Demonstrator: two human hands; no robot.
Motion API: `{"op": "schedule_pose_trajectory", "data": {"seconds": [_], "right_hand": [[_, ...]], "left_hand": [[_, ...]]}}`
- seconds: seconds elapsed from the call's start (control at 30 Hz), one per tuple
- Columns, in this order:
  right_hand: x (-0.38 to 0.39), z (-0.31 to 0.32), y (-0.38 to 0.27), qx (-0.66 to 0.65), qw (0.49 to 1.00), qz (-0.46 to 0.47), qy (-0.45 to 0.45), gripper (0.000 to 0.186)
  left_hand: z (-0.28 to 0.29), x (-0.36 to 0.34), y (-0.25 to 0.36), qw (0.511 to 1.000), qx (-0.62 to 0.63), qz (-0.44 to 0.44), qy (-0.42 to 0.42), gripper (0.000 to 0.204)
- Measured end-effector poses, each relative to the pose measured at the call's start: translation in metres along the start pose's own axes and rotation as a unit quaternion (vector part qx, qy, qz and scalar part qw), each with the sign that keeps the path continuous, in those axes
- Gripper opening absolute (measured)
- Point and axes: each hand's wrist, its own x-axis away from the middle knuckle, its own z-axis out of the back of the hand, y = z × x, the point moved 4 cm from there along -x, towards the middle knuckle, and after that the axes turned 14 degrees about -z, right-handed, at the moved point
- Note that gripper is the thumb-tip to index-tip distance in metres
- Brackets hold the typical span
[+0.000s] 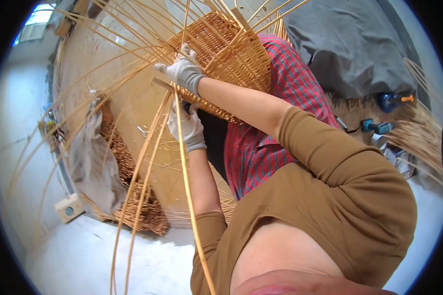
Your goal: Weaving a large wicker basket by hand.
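A half-woven wicker basket (253,61) rests tilted against my legs, its long unwoven willow rods (125,49) fanning out from the rim. My right hand (184,71), in a pale work glove, closes at the near left corner of the rim around the base of an upright willow rod (186,24). Just below it, my left hand (187,129), gloved too, curls its fingers against the basket's lower edge; its fingertips are partly hidden. Several loose rods (147,182) hang from that corner past my left hand. A flat wooden strip (162,84) juts out between the hands.
Bundled willow (147,209) lies at the left, partly under a grey cloth (96,162), near a small pale box (70,208). At the right are a dark cloth (349,44), a teal power drill (377,126) and a rod pile (416,137). Rod ends reach widely to the left.
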Motion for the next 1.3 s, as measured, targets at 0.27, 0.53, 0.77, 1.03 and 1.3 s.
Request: {"op": "schedule_pose_trajectory", "data": {"seconds": [0.27,0.53,0.77,1.03,1.3], "right_hand": [[0.054,-0.002,0.001,-0.124,0.978,0.128,0.109,0.080],[0.083,0.022,-0.032,-0.263,0.910,0.145,-0.287,0.040],[0.106,0.068,-0.092,-0.292,0.842,0.450,0.062,0.055],[0.087,0.048,0.009,-0.377,0.813,0.374,-0.239,0.036],[0.072,0.068,0.026,-0.321,0.863,0.197,-0.337,0.054]], "left_hand": [[0.018,0.028,0.005,0.991,-0.018,-0.056,0.120,0.051],[-0.009,0.036,-0.037,0.982,0.136,0.014,0.130,0.052],[-0.009,0.028,-0.047,0.944,0.303,0.029,0.129,0.039],[0.010,0.015,-0.035,0.981,0.165,-0.059,0.080,0.033],[0.001,0.056,-0.052,0.930,0.332,0.023,0.156,0.033]]}}
